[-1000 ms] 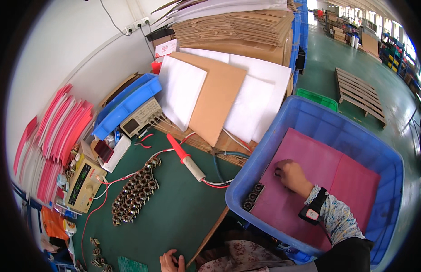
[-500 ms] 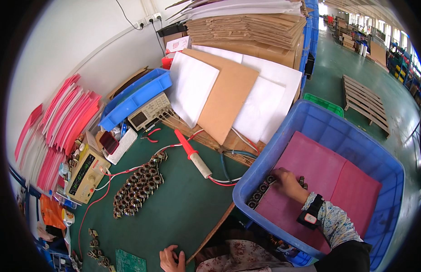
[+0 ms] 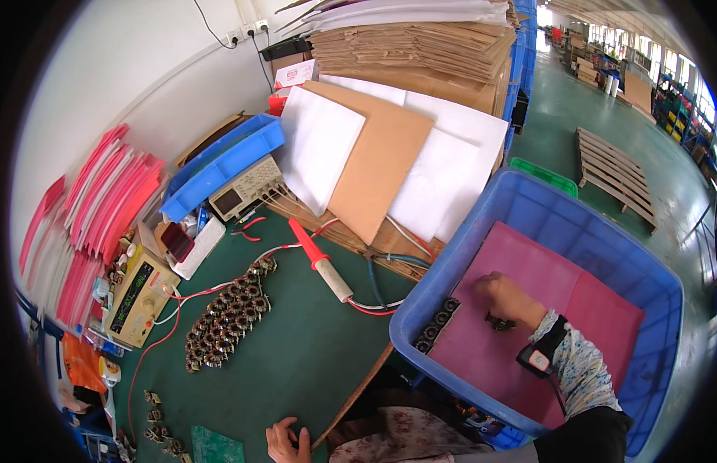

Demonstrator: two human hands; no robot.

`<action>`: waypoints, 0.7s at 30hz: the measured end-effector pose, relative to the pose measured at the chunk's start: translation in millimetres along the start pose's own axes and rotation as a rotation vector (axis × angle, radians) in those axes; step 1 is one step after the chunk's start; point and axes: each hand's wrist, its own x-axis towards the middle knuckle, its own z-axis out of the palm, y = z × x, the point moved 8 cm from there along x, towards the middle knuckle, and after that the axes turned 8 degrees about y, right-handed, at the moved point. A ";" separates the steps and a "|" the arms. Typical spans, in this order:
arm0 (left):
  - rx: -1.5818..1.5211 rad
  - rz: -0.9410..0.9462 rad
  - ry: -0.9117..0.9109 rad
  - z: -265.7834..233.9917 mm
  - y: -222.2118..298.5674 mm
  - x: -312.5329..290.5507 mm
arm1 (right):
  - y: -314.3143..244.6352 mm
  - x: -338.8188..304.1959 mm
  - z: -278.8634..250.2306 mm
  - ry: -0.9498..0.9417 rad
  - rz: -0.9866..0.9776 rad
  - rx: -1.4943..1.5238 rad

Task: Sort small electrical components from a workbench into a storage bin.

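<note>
Inside the blue bin (image 3: 411, 315), my right hand (image 3: 507, 298) is over the pink sheet (image 3: 544, 258), its fingers curled and smeared by motion. Small dark wound coils (image 3: 499, 322) show beneath its palm and appear to be held there. Left of this hand, a short row of similar coils (image 3: 437, 326) stands on the sheet along the bin wall. At the front edge of the green-topped table (image 3: 297, 370), my left hand (image 3: 287, 441) rests with loosely bent fingers apart, holding nothing.
A large cluster of coils (image 3: 229, 316) stands on the table, with several loose ones (image 3: 162, 424) and a green circuit board (image 3: 216, 445) nearer. A red-tipped probe (image 3: 320, 260) with trailing wires, pliers (image 3: 372, 266), a meter (image 3: 142, 301) and cardboard sheets (image 3: 378, 166) lie farther back.
My right hand has moved away from the row of coils, toward the right, and the coils under it have shifted. The view has shifted slightly. My left hand stays at the table edge.
</note>
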 end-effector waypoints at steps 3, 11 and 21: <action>-0.010 -0.003 -0.004 -0.5 0.4 1.4 | 10.3 -21.7 19.1 -0.541 0.078 -0.153; -0.024 0.014 0.015 -1.3 -3.5 -2.1 | 10.1 -27.5 42.7 -0.900 0.263 -0.104; -0.012 0.069 0.043 -4.0 -0.1 -2.3 | 42.1 26.8 50.7 -0.392 0.146 0.010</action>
